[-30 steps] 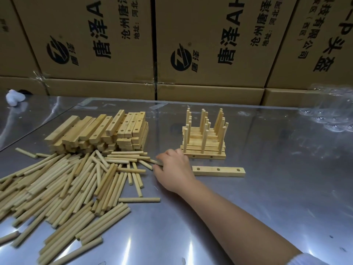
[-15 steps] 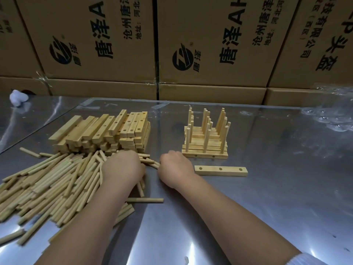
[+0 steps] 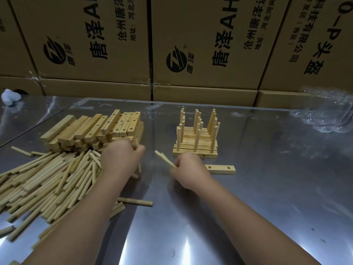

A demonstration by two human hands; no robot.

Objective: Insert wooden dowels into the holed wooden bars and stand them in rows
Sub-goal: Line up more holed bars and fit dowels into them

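Observation:
A big heap of loose wooden dowels [image 3: 44,180] covers the left of the metal table [image 3: 277,188]. Behind it lies a stack of holed wooden bars [image 3: 95,129]. My left hand [image 3: 122,155] is closed over dowels at the heap's right edge, one dowel [image 3: 139,168] hanging below it. My right hand [image 3: 188,169] grips two dowels [image 3: 164,158] that stick out up-left. Just right of that hand lies a single holed bar [image 3: 221,169] flat on the table. Behind it stand rows of finished bars with upright dowels [image 3: 196,136].
Printed cardboard boxes [image 3: 200,44] form a wall along the table's far edge. Crumpled clear plastic [image 3: 324,115] lies at the far right, a small white object [image 3: 9,96] at the far left. One stray dowel [image 3: 135,201] lies near my left forearm.
My left hand came in over the dowel heap and closed on dowels. My right hand lifted slightly from the heap's edge, now holding two dowels beside the single bar.

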